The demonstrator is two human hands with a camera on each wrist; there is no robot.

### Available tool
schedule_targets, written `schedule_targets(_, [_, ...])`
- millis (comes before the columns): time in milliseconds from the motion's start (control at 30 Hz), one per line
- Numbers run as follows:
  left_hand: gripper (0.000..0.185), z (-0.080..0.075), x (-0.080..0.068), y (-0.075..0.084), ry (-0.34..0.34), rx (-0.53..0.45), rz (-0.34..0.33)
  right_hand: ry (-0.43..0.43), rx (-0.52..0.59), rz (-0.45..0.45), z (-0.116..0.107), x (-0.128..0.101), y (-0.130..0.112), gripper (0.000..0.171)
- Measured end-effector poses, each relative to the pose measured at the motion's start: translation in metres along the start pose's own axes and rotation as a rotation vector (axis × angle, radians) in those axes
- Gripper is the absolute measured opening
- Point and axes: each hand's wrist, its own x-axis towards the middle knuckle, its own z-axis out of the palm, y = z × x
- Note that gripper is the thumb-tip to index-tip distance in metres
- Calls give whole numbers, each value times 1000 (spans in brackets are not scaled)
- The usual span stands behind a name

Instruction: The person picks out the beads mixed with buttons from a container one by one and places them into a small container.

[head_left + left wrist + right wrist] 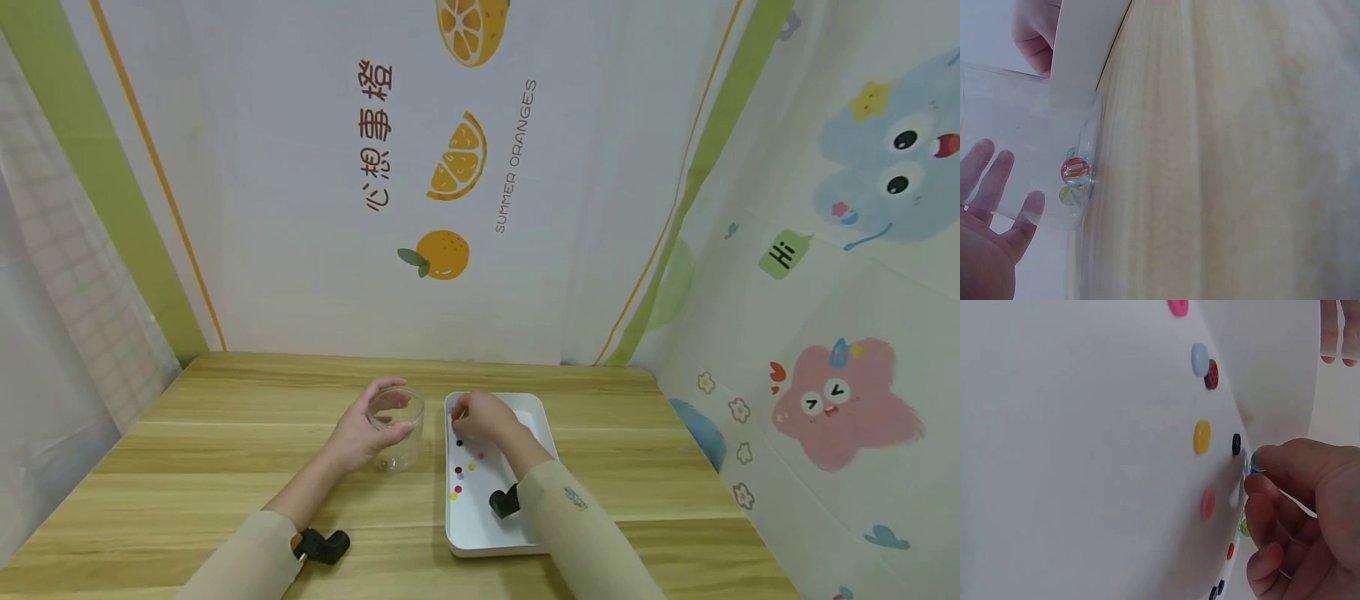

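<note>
With the left hand (365,433) wrapped round the clear cup (397,427) on the desk (225,467), the right hand (483,417) pinched a marble (1254,464) in the white tray (480,533) (seemingly mid-pickup), so lifting it across to the cup looked due next.

The counter (225,467) is pale wood with a matt, visible grain. The cup (397,425) is clear, glossy plastic. The tray (480,533) is smooth white plastic, the marbles (1075,170) shiny glass, the buttons (1202,436) smooth coloured plastic.
</note>
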Motion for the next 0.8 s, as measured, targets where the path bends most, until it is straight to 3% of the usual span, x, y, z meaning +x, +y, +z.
schedule_targets(200, [70, 1, 0, 0, 9, -12, 8, 28, 30, -27, -4, -2, 10, 7])
schedule_targets(500, [67, 0, 0, 0, 7, -6, 10, 45, 274, -11, -8, -9, 22, 13])
schedule_targets(800, [68, 1, 0, -1, 3, -4, 13, 78, 413, 14, -16, -15, 30, 23])
